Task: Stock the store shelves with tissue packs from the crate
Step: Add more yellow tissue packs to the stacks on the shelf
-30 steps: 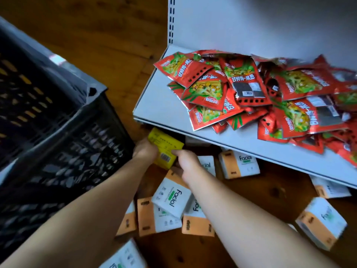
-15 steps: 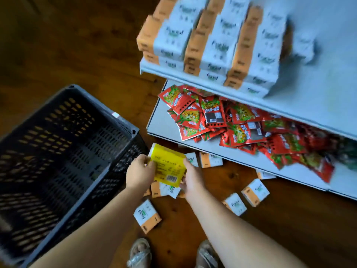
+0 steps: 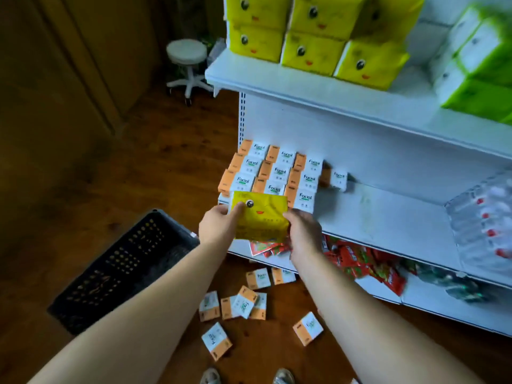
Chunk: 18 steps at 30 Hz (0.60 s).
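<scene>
I hold a yellow tissue pack with a cartoon face in both hands, in front of the middle shelf. My left hand grips its left edge and my right hand grips its right edge. Behind it, orange-and-white Facial tissue packs stand in rows on that shelf. More yellow packs are stacked on the top shelf. The black crate stands on the floor to my left.
Several Facial packs lie scattered on the wooden floor near my feet. Red snack packets fill the lower shelf. Green-and-white packs sit top right, bottled goods at the right. A white stool stands behind.
I have lifted the yellow pack from floor level beside the crate up to the height of the middle shelf, and my view has risen with it to show the upper shelves.
</scene>
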Each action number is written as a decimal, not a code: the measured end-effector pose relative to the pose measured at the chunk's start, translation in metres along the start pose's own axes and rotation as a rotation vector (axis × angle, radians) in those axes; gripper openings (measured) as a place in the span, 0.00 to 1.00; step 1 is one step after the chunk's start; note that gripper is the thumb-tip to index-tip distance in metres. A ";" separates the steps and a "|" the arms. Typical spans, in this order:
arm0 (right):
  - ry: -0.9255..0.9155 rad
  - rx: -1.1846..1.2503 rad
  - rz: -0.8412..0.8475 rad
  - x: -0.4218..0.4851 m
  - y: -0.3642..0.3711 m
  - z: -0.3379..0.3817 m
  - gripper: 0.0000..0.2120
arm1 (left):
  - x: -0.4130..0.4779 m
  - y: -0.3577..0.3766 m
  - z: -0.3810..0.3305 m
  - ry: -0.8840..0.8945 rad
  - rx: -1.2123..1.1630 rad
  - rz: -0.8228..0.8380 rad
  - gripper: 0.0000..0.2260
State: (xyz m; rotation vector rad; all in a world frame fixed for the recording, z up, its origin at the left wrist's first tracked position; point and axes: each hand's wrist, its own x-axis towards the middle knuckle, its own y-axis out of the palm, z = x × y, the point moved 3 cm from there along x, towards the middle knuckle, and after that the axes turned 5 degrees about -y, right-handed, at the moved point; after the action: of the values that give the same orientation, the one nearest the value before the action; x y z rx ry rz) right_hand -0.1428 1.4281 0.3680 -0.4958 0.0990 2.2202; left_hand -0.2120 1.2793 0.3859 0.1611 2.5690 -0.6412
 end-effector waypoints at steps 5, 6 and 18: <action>-0.154 0.132 0.059 -0.028 -0.018 0.071 0.13 | -0.031 -0.029 -0.067 0.124 -0.160 0.100 0.11; -0.171 0.182 0.069 -0.032 -0.022 0.082 0.17 | -0.035 -0.033 -0.079 0.149 -0.171 0.127 0.11; -0.344 0.550 -0.010 -0.054 -0.069 0.188 0.05 | -0.104 -0.042 -0.183 0.460 -0.276 0.230 0.18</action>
State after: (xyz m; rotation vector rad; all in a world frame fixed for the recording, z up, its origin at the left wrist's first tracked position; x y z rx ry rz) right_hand -0.1196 1.4776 0.5683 0.1849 0.5039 2.1155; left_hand -0.2090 1.3281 0.5951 0.5568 2.9790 -0.1707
